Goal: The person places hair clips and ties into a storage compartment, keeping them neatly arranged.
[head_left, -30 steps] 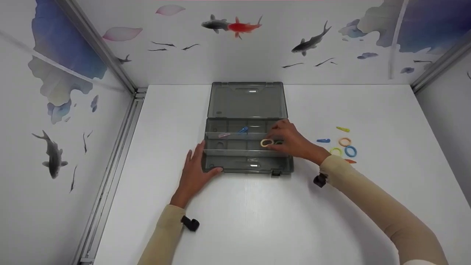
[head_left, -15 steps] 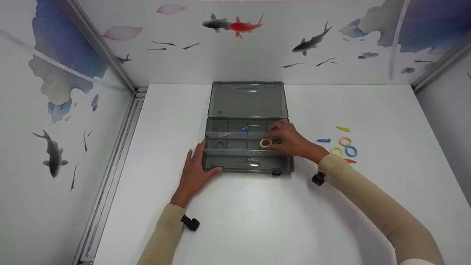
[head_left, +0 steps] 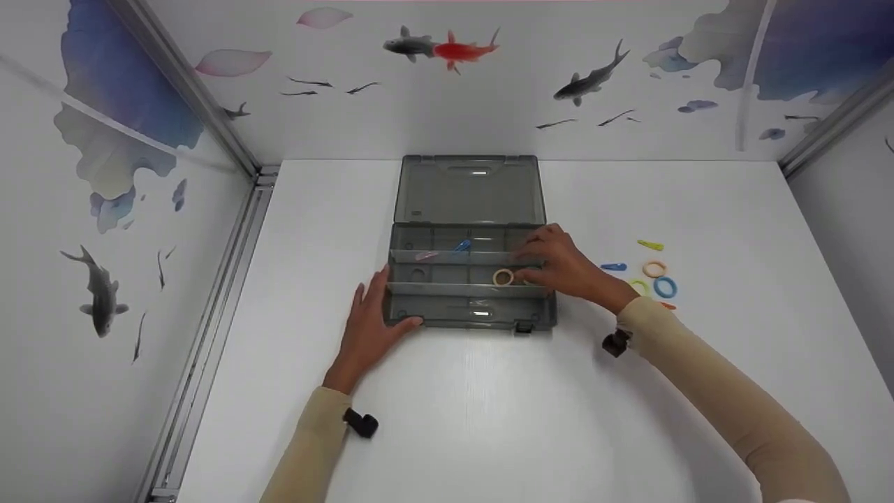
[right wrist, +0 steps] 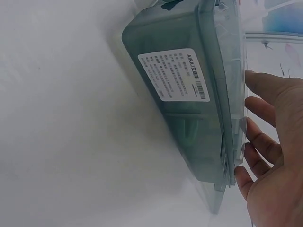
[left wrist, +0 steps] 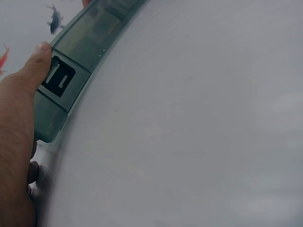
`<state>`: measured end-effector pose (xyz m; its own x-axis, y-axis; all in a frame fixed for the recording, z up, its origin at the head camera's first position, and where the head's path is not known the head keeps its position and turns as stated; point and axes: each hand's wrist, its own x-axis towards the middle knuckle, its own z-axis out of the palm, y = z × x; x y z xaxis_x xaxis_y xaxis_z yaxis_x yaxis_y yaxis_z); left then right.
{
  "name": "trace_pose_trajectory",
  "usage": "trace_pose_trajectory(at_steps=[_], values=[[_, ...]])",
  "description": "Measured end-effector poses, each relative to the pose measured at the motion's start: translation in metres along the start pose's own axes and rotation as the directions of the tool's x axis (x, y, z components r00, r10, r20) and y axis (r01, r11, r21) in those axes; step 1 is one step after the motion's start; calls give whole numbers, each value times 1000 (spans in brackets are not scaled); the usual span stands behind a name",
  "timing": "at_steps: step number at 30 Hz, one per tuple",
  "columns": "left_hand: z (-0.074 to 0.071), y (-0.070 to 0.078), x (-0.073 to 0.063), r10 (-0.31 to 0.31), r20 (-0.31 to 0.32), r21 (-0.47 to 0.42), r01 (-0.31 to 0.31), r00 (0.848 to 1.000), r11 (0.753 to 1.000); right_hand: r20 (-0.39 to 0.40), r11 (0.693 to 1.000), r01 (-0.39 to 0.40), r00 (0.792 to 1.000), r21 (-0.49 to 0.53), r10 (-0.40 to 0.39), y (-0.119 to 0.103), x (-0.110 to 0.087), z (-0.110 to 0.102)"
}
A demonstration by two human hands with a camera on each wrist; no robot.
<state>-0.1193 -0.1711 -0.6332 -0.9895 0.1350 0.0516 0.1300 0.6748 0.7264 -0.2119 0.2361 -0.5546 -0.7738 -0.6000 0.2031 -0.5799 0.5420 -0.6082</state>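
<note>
A grey see-through compartment box (head_left: 433,304) stands on the table with its lid (head_left: 469,192) raised. My left hand (head_left: 367,328) rests at its front left corner, fingers straight along the side, thumb on the front edge. Over the box's right end is my right hand (head_left: 559,262), fingers loosely bent and holding nothing. Just left of its fingertips, a pale orange ring (head_left: 503,277) lies in the middle row. In the right wrist view, a green ring (right wrist: 191,131) shows faintly through the wall. A blue hair clip (head_left: 462,246) and a pink hair clip (head_left: 426,256) lie farther left inside.
Right of the box lie a yellow clip (head_left: 650,245), a blue clip (head_left: 614,267), an orange ring (head_left: 654,269), a blue ring (head_left: 665,287), a yellow-green ring (head_left: 639,286) and an orange clip (head_left: 668,305). A fish-patterned wall (head_left: 475,112) stands behind the box.
My right hand has let go of the pale orange ring, which now lies in the middle row, and has drawn back slightly to the right. The left hand has stayed put.
</note>
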Motion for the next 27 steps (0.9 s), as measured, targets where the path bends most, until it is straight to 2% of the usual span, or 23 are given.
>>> trace_pose_trajectory(at_steps=[7,14,27], values=[[-1,2,1,-19,7,7,18,1000,1000,-49,995,-57,997,76,60,6,-15,-9],[0,2,1,-20,1,16,20,1000,1000,-94,992,-109,989,61,115,15,-28,-18],[-2,4,0,-20,8,1,20,1000,1000,-174,978,-186,964,93,200,34,-61,-25]])
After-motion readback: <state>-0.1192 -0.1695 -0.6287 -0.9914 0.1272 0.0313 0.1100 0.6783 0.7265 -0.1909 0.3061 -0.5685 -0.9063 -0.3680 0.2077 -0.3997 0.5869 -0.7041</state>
